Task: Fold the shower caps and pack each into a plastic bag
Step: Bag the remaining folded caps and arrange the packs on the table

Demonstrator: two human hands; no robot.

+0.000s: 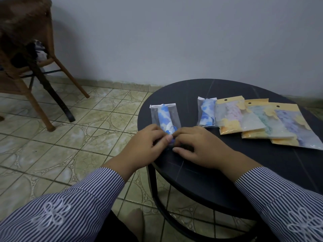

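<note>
Wooden chair [29, 55] stands at the far left on the tiled floor [73, 123], against the pale wall, with dark bundled items on its seat. Striped sleeves come in from the bottom corners toward a round dark table [218, 172].

At the table's left edge lies a clear plastic bag [165, 117] with a white strip along its far end; a folded blue-and-white shower cap [166, 119] sits inside it, lengthwise. The left hand [148, 144] has its fingers curled at the bag's near end, thumb tip pressed against the blue material there. The right hand [197, 145] meets it from the other side, fingers bent over the same near end and thumb lying along the tabletop; both appear to pinch the bag's mouth, though the exact grip is hidden under the fingers.

Further right, apart from the first, a second clear bag [206, 112] holds another blue-and-white cap. Touching its right side, three yellow-backed packets [262, 121] overlap in a row, showing pinkish, greenish and bluish contents.
</note>
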